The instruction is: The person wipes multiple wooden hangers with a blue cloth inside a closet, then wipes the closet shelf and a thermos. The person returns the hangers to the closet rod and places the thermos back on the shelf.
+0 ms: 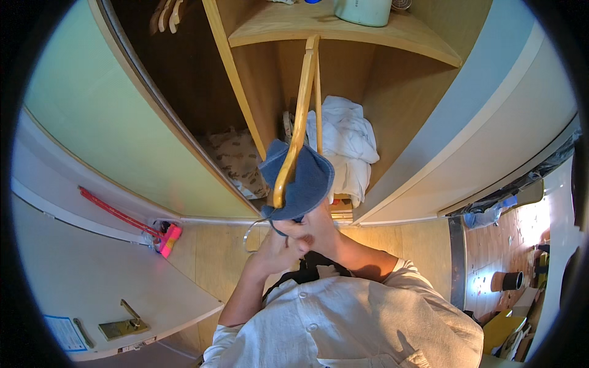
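A wooden clothes hanger (300,106) stands nearly edge-on in front of the open wardrobe, its far end reaching up to the shelf in the picture. A blue cloth item (308,181), perhaps a cap, lies around its near arm. My right hand (320,227) grips the lower edge of this cloth. Against it, overlapping, is my left hand (278,255), thumb towards the right hand; what its fingers hold is hidden. A thin metal hook (246,237) curves out left of the hands. A dark strap hangs between cloth and left hand.
White folded cloth (347,133) fills the lower wardrobe compartment, beside patterned fabric (237,158). A pale container (363,11) stands on the shelf (285,32). More hangers (168,16) hang at upper left. A pink-headed mop or broom (170,239) leans by the door (115,271).
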